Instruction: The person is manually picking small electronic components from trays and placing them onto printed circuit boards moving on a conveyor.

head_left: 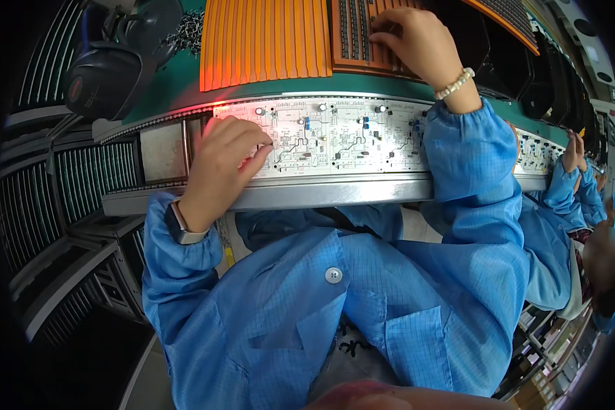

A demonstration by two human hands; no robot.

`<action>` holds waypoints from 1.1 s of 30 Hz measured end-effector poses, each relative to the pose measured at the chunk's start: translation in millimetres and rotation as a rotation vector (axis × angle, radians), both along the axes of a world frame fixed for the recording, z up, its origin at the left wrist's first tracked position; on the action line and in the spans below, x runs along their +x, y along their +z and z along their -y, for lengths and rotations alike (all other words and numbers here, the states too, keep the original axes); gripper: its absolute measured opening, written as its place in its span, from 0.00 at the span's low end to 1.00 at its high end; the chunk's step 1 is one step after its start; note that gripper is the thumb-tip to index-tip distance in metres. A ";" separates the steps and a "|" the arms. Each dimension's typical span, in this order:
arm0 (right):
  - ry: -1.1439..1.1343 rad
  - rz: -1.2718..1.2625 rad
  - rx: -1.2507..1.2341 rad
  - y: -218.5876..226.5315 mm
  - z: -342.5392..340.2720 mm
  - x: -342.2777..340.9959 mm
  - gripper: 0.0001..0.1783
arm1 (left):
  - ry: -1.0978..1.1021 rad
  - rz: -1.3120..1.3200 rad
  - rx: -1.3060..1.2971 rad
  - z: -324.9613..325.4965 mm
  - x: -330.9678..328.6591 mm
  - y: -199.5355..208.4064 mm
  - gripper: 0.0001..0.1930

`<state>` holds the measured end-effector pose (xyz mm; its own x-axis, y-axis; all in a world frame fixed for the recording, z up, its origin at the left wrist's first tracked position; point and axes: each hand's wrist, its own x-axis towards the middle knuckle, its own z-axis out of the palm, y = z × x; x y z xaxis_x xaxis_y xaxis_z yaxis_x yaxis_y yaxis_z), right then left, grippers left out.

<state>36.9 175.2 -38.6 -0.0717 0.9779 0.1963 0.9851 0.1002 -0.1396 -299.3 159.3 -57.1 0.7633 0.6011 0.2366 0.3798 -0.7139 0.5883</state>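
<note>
A white circuit board panel (348, 137) lies on the metal conveyor rail (280, 195) before me, bearing small blue, black and silver components. My left hand (227, 160), with a watch on its wrist, is over the panel's left end. Its thumb and forefinger come together at the board; whatever may be between them is too small to name. My right hand (420, 44), wearing a bead bracelet, reaches over a brown slotted tray (354, 66) holding rows of small dark parts. The fingers there are curled in a pinch above the rows; their tips hide any part held.
An orange ridged tray (266, 44) stands left of the brown one on the green mat (160, 92). Loose dark parts (188, 33) are heaped beside a black device (102, 78). Slotted racks (99, 171) stand at left. At right, another person's hands (574, 156) are along the line.
</note>
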 end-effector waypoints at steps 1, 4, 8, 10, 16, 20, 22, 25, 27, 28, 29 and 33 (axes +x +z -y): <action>-0.001 -0.004 -0.007 7.6 1.3 -2.6 0.09 | -0.001 -0.004 -0.007 3.7 -0.3 -7.0 0.07; 0.007 -0.200 0.027 19.0 -0.8 -7.6 0.06 | -0.021 0.016 -0.059 12.1 0.2 -20.8 0.07; -0.030 -0.184 -0.016 17.1 -2.5 -8.9 0.06 | -0.016 -0.026 -0.001 18.5 1.1 -30.4 0.07; -0.009 -0.180 0.028 14.6 -1.8 -6.4 0.06 | -0.019 -0.019 -0.017 19.3 1.3 -33.4 0.07; -0.011 -0.152 0.000 16.6 -3.8 -12.7 0.06 | -0.013 -0.031 0.005 20.3 -0.1 -38.2 0.07; 0.002 -0.145 0.002 28.1 1.3 -16.6 0.06 | -0.043 -0.066 0.088 17.8 4.4 -33.0 0.08; 0.041 -0.160 0.009 26.6 1.5 -14.0 0.07 | -0.050 -0.086 0.118 18.0 5.7 -31.3 0.08; 0.084 -0.164 0.032 26.8 3.1 -12.2 0.08 | -0.088 -0.123 0.196 18.0 6.8 -28.2 0.07; 0.088 -0.190 0.010 23.6 -0.8 -19.1 0.08 | -0.087 -0.199 0.311 26.6 0.1 -27.7 0.07; 0.080 -0.212 -0.008 22.5 -2.3 -23.5 0.08 | -0.075 -0.205 0.305 33.5 -2.7 -28.0 0.07; 0.065 -0.205 -0.008 27.9 2.1 -23.7 0.08 | -0.101 -0.258 0.364 37.1 -0.6 -26.7 0.08; -0.044 -0.316 0.048 47.8 21.4 -32.7 0.08 | -0.111 -0.239 0.398 35.4 1.7 -25.6 0.11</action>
<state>4.2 153.8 9.3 0.0418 0.9679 0.2476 0.8975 0.0725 -0.4351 -297.6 124.0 -82.7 0.8791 0.4106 0.2421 0.3794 -0.9102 0.1660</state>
